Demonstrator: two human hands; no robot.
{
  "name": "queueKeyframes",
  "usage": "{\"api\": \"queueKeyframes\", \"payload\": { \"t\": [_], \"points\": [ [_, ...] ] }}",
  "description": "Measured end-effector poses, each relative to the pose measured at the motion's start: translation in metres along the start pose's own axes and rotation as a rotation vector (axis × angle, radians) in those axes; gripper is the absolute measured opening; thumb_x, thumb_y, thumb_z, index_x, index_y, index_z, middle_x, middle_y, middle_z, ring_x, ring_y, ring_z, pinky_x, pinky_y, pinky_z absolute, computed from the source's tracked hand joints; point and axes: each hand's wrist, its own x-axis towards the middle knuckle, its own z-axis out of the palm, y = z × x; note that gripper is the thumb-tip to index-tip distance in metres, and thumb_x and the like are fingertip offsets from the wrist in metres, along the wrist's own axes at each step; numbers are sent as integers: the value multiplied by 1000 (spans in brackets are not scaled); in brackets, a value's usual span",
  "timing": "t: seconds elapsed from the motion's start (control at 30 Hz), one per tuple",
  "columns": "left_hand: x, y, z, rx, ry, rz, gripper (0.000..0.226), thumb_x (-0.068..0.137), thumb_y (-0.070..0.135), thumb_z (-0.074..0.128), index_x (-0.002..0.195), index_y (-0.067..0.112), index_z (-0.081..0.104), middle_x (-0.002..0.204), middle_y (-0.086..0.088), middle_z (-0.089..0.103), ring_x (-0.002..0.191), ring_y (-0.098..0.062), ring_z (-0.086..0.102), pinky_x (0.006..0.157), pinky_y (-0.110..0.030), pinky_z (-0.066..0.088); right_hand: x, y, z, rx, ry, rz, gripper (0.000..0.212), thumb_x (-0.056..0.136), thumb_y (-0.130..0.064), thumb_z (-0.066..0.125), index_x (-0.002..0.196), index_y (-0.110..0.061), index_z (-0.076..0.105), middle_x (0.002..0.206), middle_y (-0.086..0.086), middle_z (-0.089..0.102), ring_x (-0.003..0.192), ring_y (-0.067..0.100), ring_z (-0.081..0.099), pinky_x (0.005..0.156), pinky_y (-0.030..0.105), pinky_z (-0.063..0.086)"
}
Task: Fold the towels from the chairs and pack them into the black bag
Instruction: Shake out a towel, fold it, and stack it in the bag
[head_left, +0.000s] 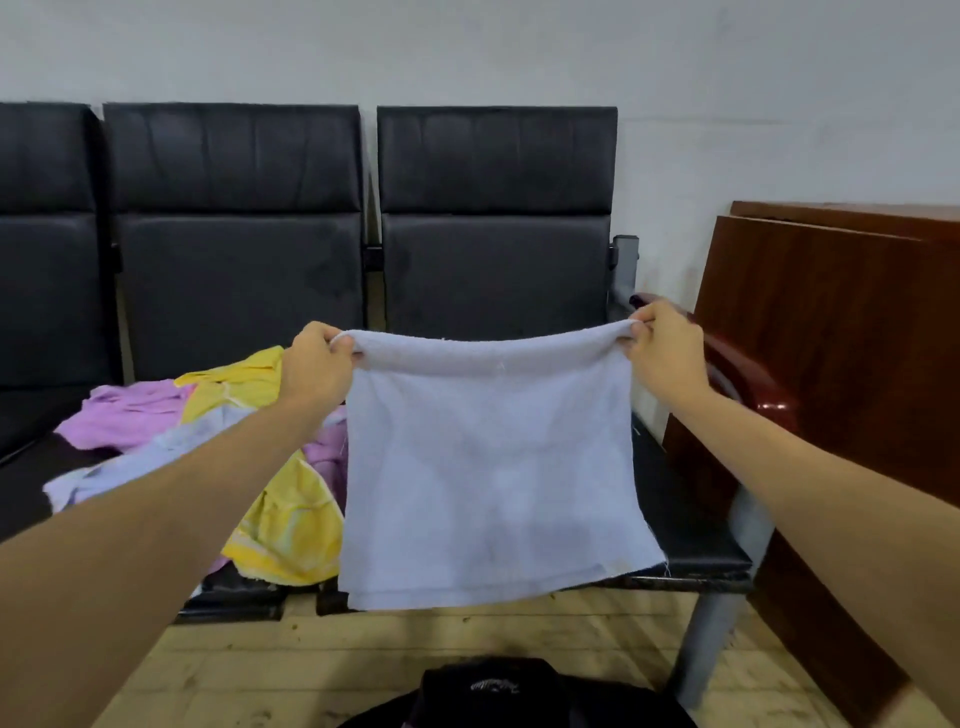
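1. Pale lilac towel (488, 467) hangs in the air between my two hands. Its top edge is stretched almost level in front of the right-hand black chair (493, 208), and two layers show along its bottom edge.
2. My left hand (317, 371) grips the top left corner, fingers curled over the cloth and the back of the hand toward me.
3. My right hand (660, 345) grips the top right corner in the same way, with the fabric bunched inside the curled fingers.
4. The hanging cloth covers most of that chair's seat and drops past its front lip. I cannot tell whether it touches the seat.
5. On the middle seat, to the left of the held cloth, lies a loose heap. It holds a yellow towel (291, 525), a purple towel (130, 410) and a second pale towel (130, 467), overlapping and unfolded. My left forearm crosses over part of the heap.
6. The black bag (498, 696) sits on the wooden floor (311, 665) at the bottom of the view, below the held cloth and apart from it. Only its upper part shows, and I cannot tell whether it is open.
7. The row of chairs stands against a white wall (727, 78). A reddish-brown wooden cabinet (831, 338) stands to the right, just beside the glossy armrest (748, 384) at the end of the row.
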Motion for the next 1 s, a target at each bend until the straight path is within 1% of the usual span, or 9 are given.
{"api": "queueKeyframes", "payload": {
  "t": [0.1,0.27,0.37,0.47,0.57,0.67,0.77,0.87,1.0],
  "points": [
    [-29,-39,27,34,-105,-26,13,97,16,45,96,7,54,95,-8,60,91,-28,56,75,-36,44,-26,34,31,-22,-109,33,17,100,-15,49,105,-3,58,98,14,63,91,25,62,86,33,52],
    [-89,-105,54,143,-323,-1,12,100,14,40,89,14,46,89,-8,59,92,-32,58,78,-37,43,-82,95,63,-125,-321,82,7,99,-13,45,97,-14,51,89,12,63,81,28,64,74,48,56],
    [-108,-130,54,213,-504,120,15,96,8,46,89,22,45,95,-7,59,92,-30,58,81,-39,44,-100,115,66,-277,-465,37,10,97,-11,45,104,-13,52,87,14,65,73,29,61,67,46,54],
    [-112,-143,55,323,-609,276,22,92,5,53,113,11,49,114,-3,53,101,-24,55,90,-34,42,-108,125,69,-318,-530,-32,22,96,-10,51,116,-16,58,99,10,68,82,24,63,76,40,56],
    [-103,-145,62,295,-601,322,19,93,2,51,111,9,49,116,4,45,103,-13,48,87,-14,31,-103,129,77,-285,-516,-83,27,94,-5,52,117,-13,65,107,10,69,93,26,65,85,35,54],
    [-91,-147,68,269,-575,362,20,91,0,52,102,17,49,111,5,48,102,-10,48,89,-15,34,-95,127,87,-284,-507,-139,23,94,-2,52,96,-10,73,100,7,71,89,21,65,86,34,53],
    [-88,-147,68,339,-467,374,17,92,1,50,95,14,61,103,7,55,95,-10,50,82,-15,31,-94,129,90,-257,-449,-109,25,95,-4,49,85,-14,69,96,7,70,84,20,64,83,29,52],
    [-84,-145,61,369,-324,377,14,93,4,51,97,6,65,97,-6,64,89,-22,56,72,-21,31,-96,123,85,-215,-340,-75,23,97,-4,49,105,-9,70,111,11,68,100,26,64,87,23,43],
    [-87,-129,41,357,-217,408,12,95,9,51,97,4,62,85,-4,58,75,-18,47,63,-23,25,-97,121,71,-196,-251,-98,29,96,-4,52,124,-1,63,123,15,65,109,29,63,93,27,43]
  ]
}}
